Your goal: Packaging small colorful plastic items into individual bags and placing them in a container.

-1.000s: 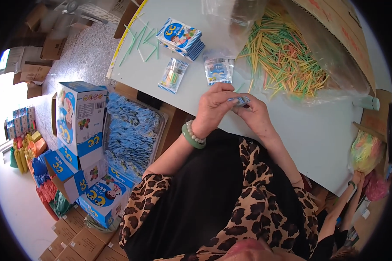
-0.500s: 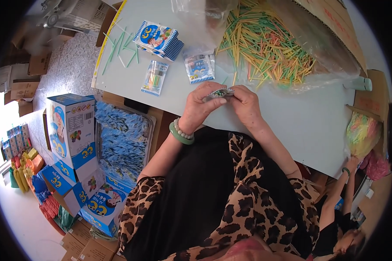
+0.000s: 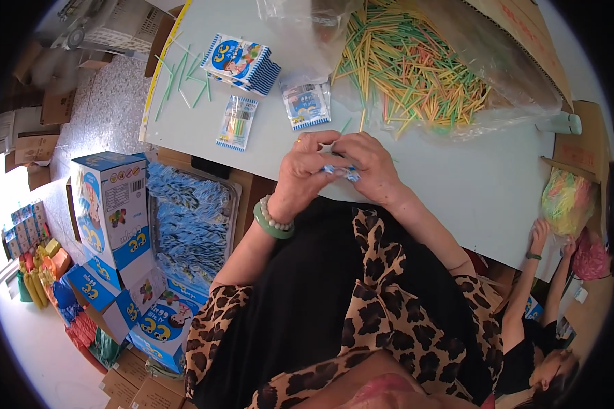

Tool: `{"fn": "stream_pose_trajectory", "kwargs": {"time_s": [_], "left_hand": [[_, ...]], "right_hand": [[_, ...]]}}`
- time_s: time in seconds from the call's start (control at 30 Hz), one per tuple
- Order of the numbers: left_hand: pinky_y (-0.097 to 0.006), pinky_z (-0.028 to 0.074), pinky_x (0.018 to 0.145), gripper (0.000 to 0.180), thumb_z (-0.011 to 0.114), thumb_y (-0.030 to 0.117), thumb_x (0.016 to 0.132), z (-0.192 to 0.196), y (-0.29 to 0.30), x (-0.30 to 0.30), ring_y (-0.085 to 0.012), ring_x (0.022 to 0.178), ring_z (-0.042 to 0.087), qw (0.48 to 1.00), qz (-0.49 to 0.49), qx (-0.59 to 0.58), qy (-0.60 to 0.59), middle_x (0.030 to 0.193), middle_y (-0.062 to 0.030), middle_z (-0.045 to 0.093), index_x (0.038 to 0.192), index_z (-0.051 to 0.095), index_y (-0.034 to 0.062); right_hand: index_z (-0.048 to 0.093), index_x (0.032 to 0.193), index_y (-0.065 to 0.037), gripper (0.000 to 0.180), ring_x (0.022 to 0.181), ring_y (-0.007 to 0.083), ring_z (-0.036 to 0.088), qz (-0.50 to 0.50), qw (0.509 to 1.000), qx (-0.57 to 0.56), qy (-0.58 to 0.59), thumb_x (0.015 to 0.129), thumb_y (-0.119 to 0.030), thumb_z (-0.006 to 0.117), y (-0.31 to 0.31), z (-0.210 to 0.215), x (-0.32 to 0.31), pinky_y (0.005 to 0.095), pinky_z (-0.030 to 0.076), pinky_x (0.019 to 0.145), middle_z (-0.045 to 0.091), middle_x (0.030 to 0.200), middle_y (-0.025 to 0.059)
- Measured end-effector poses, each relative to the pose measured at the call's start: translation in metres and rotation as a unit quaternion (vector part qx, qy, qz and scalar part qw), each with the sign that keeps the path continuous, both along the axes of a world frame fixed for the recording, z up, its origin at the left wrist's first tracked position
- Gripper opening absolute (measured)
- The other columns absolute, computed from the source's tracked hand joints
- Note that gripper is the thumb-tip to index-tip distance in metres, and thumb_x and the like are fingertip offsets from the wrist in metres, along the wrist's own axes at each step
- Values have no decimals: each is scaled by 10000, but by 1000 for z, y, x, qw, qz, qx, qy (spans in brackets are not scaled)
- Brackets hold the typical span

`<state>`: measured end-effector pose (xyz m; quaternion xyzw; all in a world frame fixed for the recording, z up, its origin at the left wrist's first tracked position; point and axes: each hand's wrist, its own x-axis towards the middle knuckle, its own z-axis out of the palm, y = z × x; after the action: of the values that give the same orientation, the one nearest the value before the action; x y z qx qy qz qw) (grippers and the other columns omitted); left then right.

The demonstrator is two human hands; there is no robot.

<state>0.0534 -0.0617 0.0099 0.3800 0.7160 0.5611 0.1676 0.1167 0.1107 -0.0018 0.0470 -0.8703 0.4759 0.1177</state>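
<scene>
Close to my body at the table's near edge, my left hand [image 3: 303,169] and my right hand [image 3: 370,169] meet with fingers closed around a small blue-and-white plastic packet [image 3: 348,174]. Most of the packet is hidden behind my fingers. Just beyond my hands lies a clear-and-blue packet [image 3: 306,103]. Left of that is a packet with coloured sticks [image 3: 237,123] showing through its window. A stack of blue-and-white packets [image 3: 239,63] stands farther back. Loose thin yellow, green and pink sticks [image 3: 416,75] spill from a clear plastic bag [image 3: 518,112] at the back right.
Some loose green sticks [image 3: 184,78] lie at the table's far left. Beside the table, a tray holds many blue packets [image 3: 191,218], near printed blue-and-white boxes [image 3: 112,204]. At the right, another person's arms [image 3: 529,273] reach toward a bag of coloured items [image 3: 566,204].
The packet has tilted in my hands; its opening with green contents no longer shows. My fingers have folded more over it. The other person's hands have shifted by the bag.
</scene>
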Motion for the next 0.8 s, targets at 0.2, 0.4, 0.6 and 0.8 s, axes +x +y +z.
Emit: {"fn": "stream_pose_trajectory", "kwargs": {"time_s": [0.2, 0.4, 0.6, 0.8], "left_hand": [[-268, 444, 816, 218, 637, -14, 812, 1, 4, 9, -155, 982, 530, 995, 95, -19, -28, 1153, -86, 582, 1022, 686, 22], [-298, 448, 693, 102, 631, -21, 797, -4, -19, -8, -171, 769, 537, 947, 245, 72, -194, 807, -73, 581, 894, 655, -1], [-349, 451, 673, 31, 597, 65, 838, -34, -52, -63, -247, 790, 585, 878, 262, -286, 279, 864, -57, 608, 859, 620, 61], [-404, 438, 767, 275, 649, 134, 794, -26, -35, -64, -289, 896, 565, 768, 341, -320, 437, 1024, -84, 586, 1068, 627, 112]], "right_hand": [[628, 879, -57, 192, 834, 286, 586, 7, 999, 19, -28, 705, -90, 700, -3, -7, 0, 378, 469, 738, 613, 858, 78], [640, 940, -60, 220, 861, 285, 586, 39, 996, 54, -66, 746, -150, 689, 0, 13, 13, 368, 469, 761, 602, 914, 90], [552, 855, -58, 113, 839, 281, 551, -45, 945, 314, -82, 783, -112, 622, 20, -12, 24, 389, 447, 748, 525, 836, 83], [532, 789, -61, 57, 827, 283, 559, -110, 935, 336, -7, 786, -65, 589, 35, -13, 0, 396, 443, 728, 550, 846, 90]]}}
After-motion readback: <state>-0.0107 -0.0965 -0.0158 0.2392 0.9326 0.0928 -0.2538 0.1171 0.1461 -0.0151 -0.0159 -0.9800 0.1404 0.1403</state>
